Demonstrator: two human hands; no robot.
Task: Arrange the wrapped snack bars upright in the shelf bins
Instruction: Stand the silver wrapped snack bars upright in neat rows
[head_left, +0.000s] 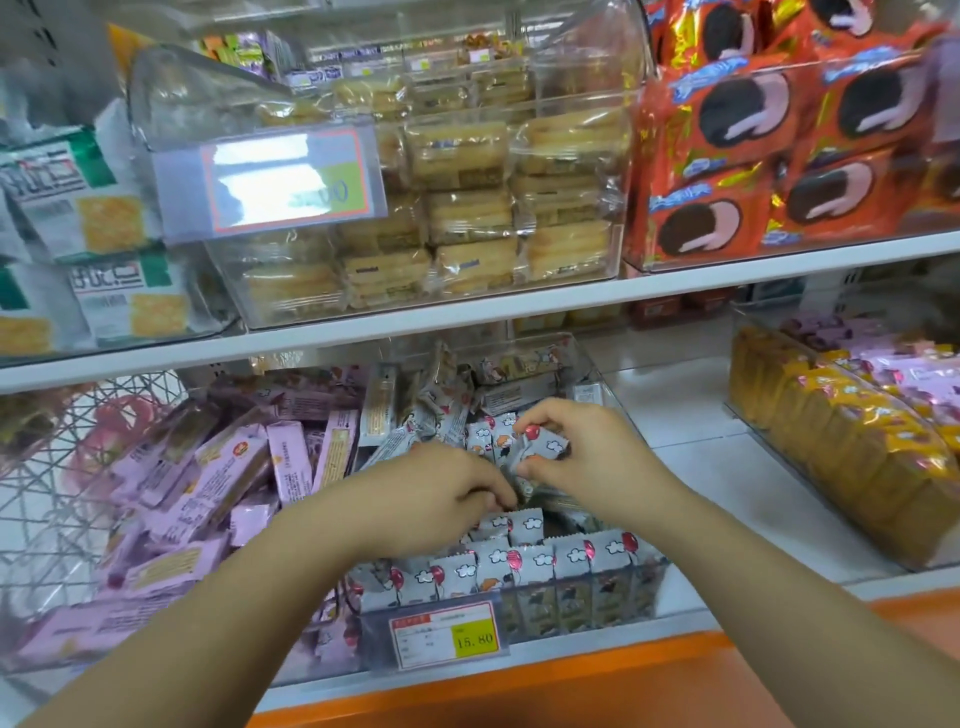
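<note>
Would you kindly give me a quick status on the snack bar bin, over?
Right hand pinches one balloon-print bar above the clear bin. Left hand fingers down among the bars, grip unclear. Front row upright; jumbled bars behind crowd the space.

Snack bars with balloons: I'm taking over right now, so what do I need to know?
Right hand pinches one bar above the bin.
Left hand reaches fingers-down among the bars; whether it grips one is hidden.
Done: front rows stand upright.
To do: seat the held bar, then stand up the jumbled bars at the back.
</note>
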